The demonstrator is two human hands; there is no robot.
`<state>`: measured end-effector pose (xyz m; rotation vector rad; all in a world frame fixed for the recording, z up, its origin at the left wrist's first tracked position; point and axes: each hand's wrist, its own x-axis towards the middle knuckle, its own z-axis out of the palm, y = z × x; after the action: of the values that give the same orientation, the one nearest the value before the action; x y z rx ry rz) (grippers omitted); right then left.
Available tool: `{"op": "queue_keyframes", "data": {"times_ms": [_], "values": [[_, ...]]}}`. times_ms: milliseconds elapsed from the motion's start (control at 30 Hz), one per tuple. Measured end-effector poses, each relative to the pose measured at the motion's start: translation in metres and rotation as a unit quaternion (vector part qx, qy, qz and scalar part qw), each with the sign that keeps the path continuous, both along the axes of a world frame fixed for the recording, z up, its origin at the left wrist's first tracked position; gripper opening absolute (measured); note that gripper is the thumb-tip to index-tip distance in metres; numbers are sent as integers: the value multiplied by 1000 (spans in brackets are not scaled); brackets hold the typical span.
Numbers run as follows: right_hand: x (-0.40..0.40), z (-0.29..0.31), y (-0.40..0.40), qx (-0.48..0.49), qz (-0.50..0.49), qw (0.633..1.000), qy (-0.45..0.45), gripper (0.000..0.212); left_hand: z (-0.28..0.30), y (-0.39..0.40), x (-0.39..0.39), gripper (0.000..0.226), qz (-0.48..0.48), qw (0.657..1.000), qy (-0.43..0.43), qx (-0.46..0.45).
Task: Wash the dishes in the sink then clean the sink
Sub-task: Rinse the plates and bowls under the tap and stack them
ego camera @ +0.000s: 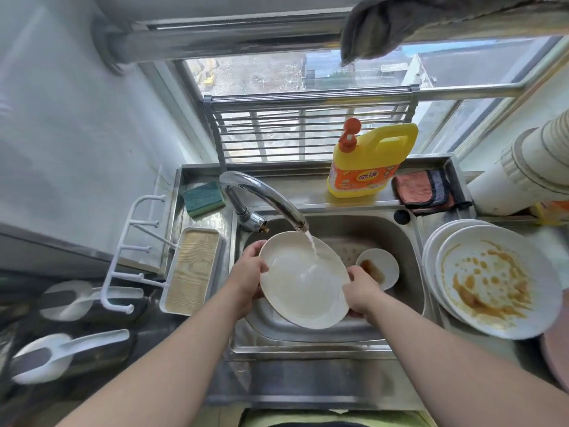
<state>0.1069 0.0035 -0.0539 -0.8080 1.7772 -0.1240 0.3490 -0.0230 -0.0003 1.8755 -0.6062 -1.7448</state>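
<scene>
A white plate (295,291) is held tilted over the steel sink (409,241). My left hand (248,275) grips its left rim and my right hand (360,292) grips its right rim. Water runs from the curved tap (261,195) onto the plate's upper right part. A small white saucer (380,266) with brown sauce lies in the basin to the right of the plate. A stack of white plates (495,285) stands on the right counter, the top one smeared with brown sauce.
A yellow detergent bottle (369,161) and a pink cloth (421,191) sit on the back ledge. A green sponge (203,198) lies left of the tap, above a wood-lined tray (191,269). A white rack (132,251) and two white scoops (61,355) are at the left.
</scene>
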Motion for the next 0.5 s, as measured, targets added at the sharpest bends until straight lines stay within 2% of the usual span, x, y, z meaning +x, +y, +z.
{"op": "queue_keyframes", "data": {"times_ms": [100,167,367,500], "values": [[-4,8,-6,-53,-56,997,14,26,-12,4,0,65,2,1000,-19,18],[-10,17,-10,-99,-52,993,38,20,-22,6,-6,68,-8,999,-14,32],[-37,44,-17,-182,31,974,131,18,-37,12,-41,43,11,992,50,114],[-53,50,-17,-213,49,965,145,17,-41,11,-60,35,25,985,91,147]]}}
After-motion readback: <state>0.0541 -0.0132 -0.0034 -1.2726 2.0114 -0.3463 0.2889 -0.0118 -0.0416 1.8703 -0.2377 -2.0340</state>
